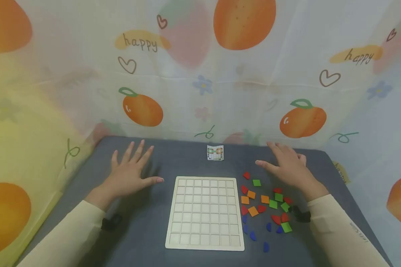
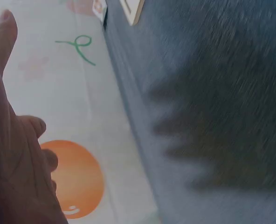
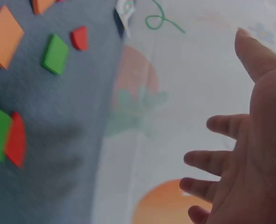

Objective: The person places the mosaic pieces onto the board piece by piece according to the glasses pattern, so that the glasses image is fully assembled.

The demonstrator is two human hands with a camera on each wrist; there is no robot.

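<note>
My left hand (image 1: 128, 172) is spread above the dark table, left of a pale wooden grid board (image 1: 205, 214), and holds nothing. Over the table's right side, my right hand (image 1: 289, 167) reaches out with thumb and fingers apart, also holding nothing. Below and to the left of it lie loose tiles: green squares (image 1: 256, 183), orange squares (image 1: 265, 199), red quarter-round pieces (image 1: 246, 175) and blue half-round pieces (image 1: 253, 236). The right wrist view shows a green tile (image 3: 56, 54) and a red piece (image 3: 79, 38) on the cloth, apart from the fingers.
A small printed pattern card (image 1: 215, 152) stands at the back of the table (image 1: 173, 155), behind the board. A fruit-print curtain (image 1: 200, 96) hangs along the table's far edge and both sides. Dark bands sit at both sleeves' wrists.
</note>
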